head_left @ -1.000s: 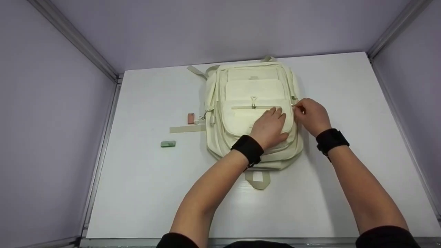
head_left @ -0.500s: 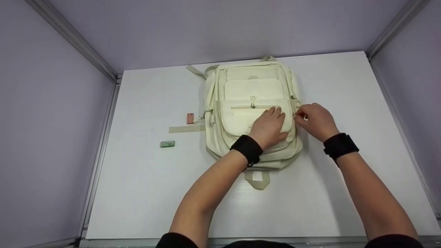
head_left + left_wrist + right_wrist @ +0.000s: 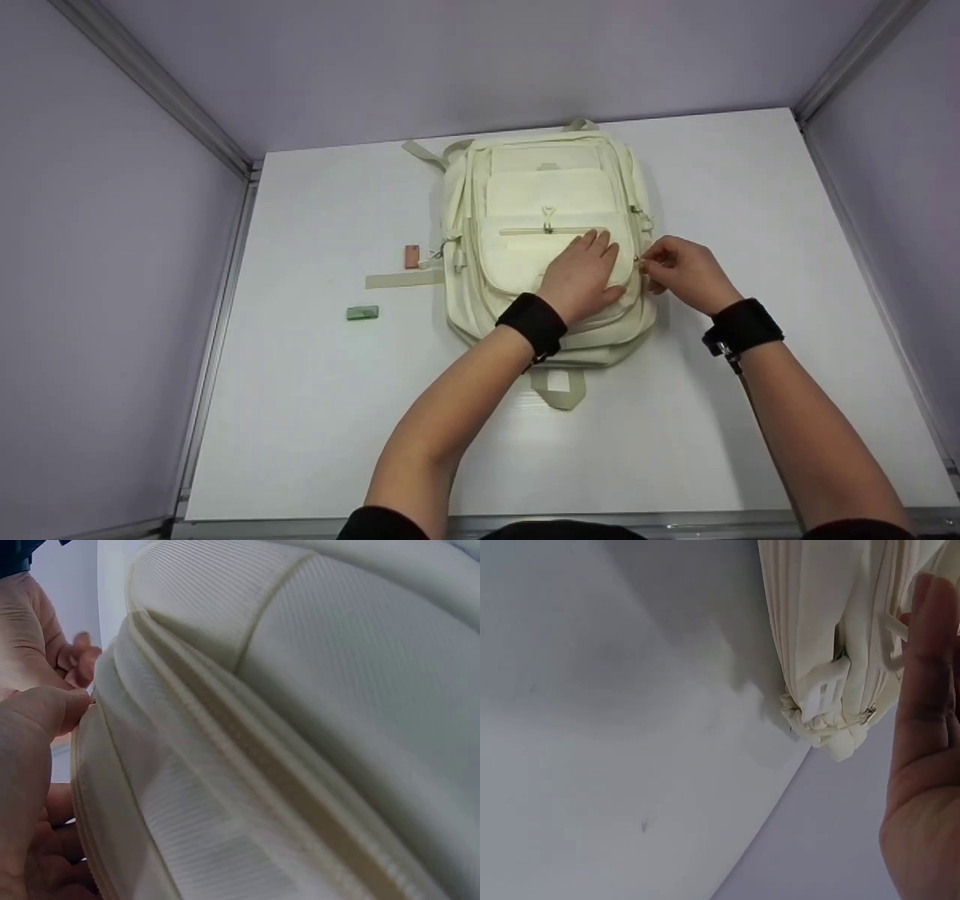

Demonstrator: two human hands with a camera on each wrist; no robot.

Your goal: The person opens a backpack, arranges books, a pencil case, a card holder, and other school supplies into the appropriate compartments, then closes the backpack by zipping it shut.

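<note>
A cream backpack (image 3: 555, 187) lies on the white table with its front pockets facing up. My left hand (image 3: 581, 276) rests on the lower front pocket with fingers extended; in the left wrist view the left hand (image 3: 30, 772) sits at the pocket's zippered edge, beside a long zipper (image 3: 247, 739). At the bag's right side, my right hand (image 3: 686, 271) pinches a small zipper pull (image 3: 638, 260) between thumb and fingers. In the right wrist view, a pale loop (image 3: 891, 641) shows beside the fingers (image 3: 924, 682), near the pleated side of the bag.
Left of the bag lie a pink block (image 3: 412, 256) and a green block (image 3: 362, 313). A flat strap (image 3: 403, 279) sticks out to the left, and a webbing loop (image 3: 568, 401) extends from the near edge. Pale walls (image 3: 112, 300) enclose the table.
My right hand has slid along the bag's right edge toward the person, with the zipper pull in its pinch. The left hand has stayed in place on the front pocket.
</note>
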